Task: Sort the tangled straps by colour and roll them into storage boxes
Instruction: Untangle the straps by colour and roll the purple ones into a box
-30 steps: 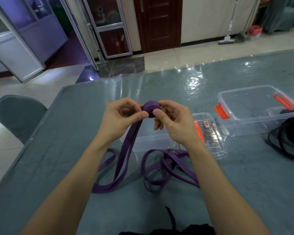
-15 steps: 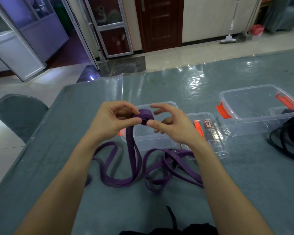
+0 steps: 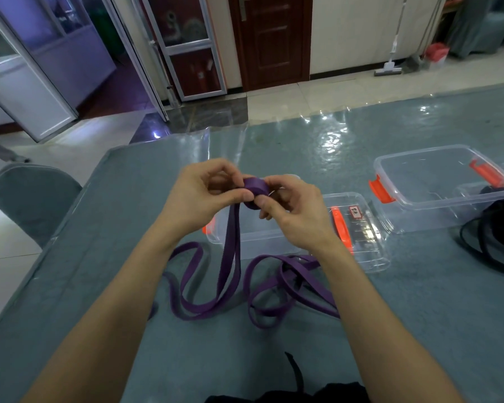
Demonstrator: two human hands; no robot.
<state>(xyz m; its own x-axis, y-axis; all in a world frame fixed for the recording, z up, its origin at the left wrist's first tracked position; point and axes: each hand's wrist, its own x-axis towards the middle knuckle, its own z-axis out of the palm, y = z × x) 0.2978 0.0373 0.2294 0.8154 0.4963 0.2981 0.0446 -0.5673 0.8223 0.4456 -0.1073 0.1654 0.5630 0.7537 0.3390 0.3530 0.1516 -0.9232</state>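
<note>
A small roll of purple strap (image 3: 256,189) is held above the table between both hands. My left hand (image 3: 200,199) pinches the roll's left side with thumb and fingers. My right hand (image 3: 294,212) grips its right side, thumb on the front. From the roll the loose purple strap (image 3: 230,257) hangs down and lies in loops on the table. Behind my hands stands a clear storage box (image 3: 245,239) with orange clips. A second clear box (image 3: 437,187) stands at the right. Black straps (image 3: 495,242) lie in a pile at the right edge.
A clear lid (image 3: 358,231) with an orange handle lies between the two boxes. The table (image 3: 99,271) has a grey cloth under clear plastic. A grey chair (image 3: 32,199) stands at the left edge. A black strap end (image 3: 296,373) pokes up at the near edge.
The roll has turned in my hands and taken up more strap. My right fingers, spread half a second ago, have closed on the roll. The loose loops on the table have shifted.
</note>
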